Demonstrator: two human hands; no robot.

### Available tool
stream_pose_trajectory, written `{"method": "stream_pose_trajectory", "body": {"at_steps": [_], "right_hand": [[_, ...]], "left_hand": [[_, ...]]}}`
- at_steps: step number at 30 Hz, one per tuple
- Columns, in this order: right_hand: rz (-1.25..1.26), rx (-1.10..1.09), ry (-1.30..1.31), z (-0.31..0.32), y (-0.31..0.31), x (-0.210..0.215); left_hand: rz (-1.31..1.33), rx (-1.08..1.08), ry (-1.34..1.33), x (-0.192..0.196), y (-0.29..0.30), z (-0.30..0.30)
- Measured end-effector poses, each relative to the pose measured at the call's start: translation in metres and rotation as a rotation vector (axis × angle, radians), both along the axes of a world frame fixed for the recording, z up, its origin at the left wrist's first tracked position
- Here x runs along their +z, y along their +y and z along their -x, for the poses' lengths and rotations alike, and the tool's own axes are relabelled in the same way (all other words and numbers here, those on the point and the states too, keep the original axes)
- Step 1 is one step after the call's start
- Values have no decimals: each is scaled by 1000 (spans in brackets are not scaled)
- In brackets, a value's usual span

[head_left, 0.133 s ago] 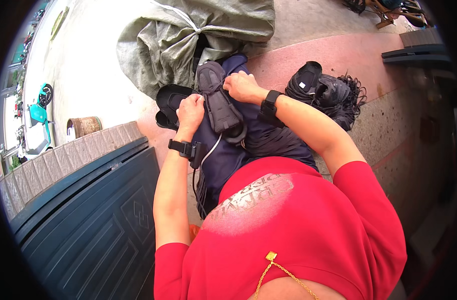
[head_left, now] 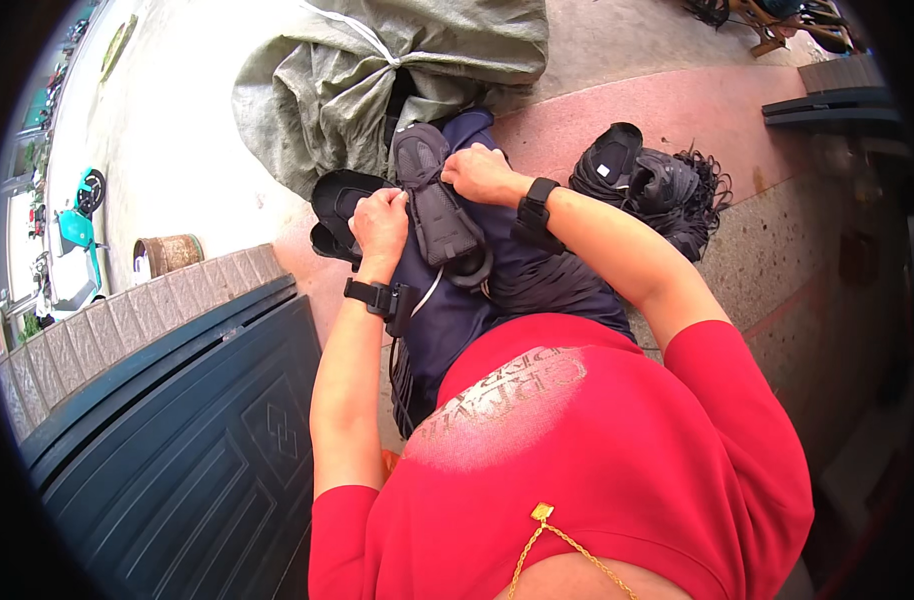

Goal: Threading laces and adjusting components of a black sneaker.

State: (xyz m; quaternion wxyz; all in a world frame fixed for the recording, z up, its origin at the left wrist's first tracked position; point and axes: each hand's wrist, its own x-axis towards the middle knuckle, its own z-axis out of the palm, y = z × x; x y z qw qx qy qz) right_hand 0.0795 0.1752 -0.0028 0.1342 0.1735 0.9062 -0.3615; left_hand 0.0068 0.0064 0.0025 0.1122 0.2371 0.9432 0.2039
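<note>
Grey sack (head_left: 377, 70): lies bunched just beyond the shoe.
Black shoe (head_left: 439, 205): held on the lap, sole up.
Left hand (head_left: 380, 225): closed on the shoe's side.
Right hand (head_left: 480, 172): pinched at the upper; a steady grip is advised.

**Both hands on a dark shoe, over the lap**

The left hand (head_left: 380, 222) grips the near side of a dark shoe (head_left: 437, 205) lying sole-up on the person's lap; the right hand (head_left: 480, 172) closes on its far side near the toe. Each wrist carries a black band. The lap is covered in dark blue cloth (head_left: 457, 315), and the red shirt (head_left: 597, 470) fills the lower frame. Just beside the left hand lies a black shoe upper (head_left: 335, 205). Beyond it sits a bulging grey-green sack (head_left: 367, 70), tied at the top. To the right — on the pink stone step (head_left: 697, 110) — rests a heap of black shoe parts (head_left: 642, 180). A dark green door panel (head_left: 177, 430) lies at the lower left.
</note>
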Motion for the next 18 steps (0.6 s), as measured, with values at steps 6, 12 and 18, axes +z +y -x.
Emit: {"method": "stream_pose_trajectory", "body": {"at_steps": [6, 12, 18], "right_hand": [[-82, -38, 115, -9, -5, 3], [-244, 51, 166, -12, -15, 4], [-286, 164, 250, -28, -20, 13]], "left_hand": [[43, 22, 26, 2, -1, -22], [43, -59, -221, 1, -11, -3], [-178, 38, -461, -17, -28, -2]]}}
